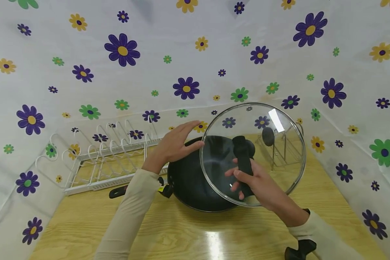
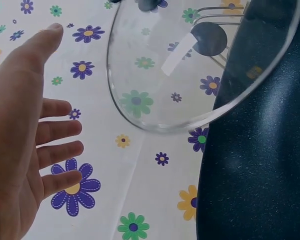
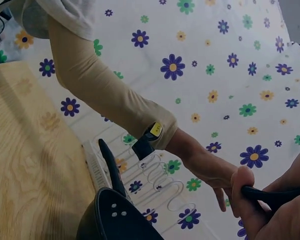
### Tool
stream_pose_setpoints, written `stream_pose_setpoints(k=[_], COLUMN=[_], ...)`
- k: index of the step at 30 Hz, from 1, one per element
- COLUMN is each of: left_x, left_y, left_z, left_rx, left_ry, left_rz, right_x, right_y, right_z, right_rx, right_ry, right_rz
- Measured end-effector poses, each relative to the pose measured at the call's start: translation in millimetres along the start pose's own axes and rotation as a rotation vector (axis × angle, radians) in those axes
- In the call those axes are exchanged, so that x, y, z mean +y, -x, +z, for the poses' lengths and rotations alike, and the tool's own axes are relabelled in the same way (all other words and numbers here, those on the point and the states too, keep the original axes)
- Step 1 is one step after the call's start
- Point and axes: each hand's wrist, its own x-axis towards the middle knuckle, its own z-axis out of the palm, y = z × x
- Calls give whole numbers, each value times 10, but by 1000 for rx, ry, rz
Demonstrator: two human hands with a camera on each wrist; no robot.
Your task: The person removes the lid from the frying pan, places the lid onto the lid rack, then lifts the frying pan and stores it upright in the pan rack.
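Note:
My right hand (image 1: 263, 184) grips the black handle (image 1: 245, 162) of a round glass lid (image 1: 292, 173), which is held tilted above the right part of a dark wok (image 1: 188, 180). In the right wrist view the fingers and thumb of the right hand (image 3: 285, 205) curl round that handle (image 3: 272, 196). My left hand (image 1: 177, 142) is over the wok's left rim, fingers extended and thumb beside the lid's edge. The left wrist view has the left hand (image 2: 20, 135) apart from the lid (image 2: 155, 90), holding nothing, with the wok (image 2: 255, 165) at the right.
A white wire dish rack (image 1: 97, 184) stands on the wooden table (image 1: 182, 234) at the left. The wok's long handle (image 1: 118, 191) points left in front of it. Behind the lid is a metal wire rack (image 1: 284, 148). Flowered cloth (image 1: 169, 36) hangs around the table.

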Motion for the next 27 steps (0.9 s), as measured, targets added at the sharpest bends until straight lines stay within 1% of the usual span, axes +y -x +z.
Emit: stream_pose_setpoints(k=[6,11,19,24,27], left_x=[-28,-58,-64,-71,-39], left_y=[-100,-197,-362,-475,-546], left_z=[66,133,244,320,350], left_rx=[-20,-6,7,-18,-44], left_ry=[3,31,73,87,81], left_rz=[-10,-2,-7,-5,8], right_x=[-60,-106,-195,-253,-281], right_y=[99,166,293,367,401], right_z=[-138,-242,-395,-477,-536], right_rx=[15,28,65,93,104], right_ry=[23,48,119,167,196], right_rz=[-7,-22,-12,-9,-2])
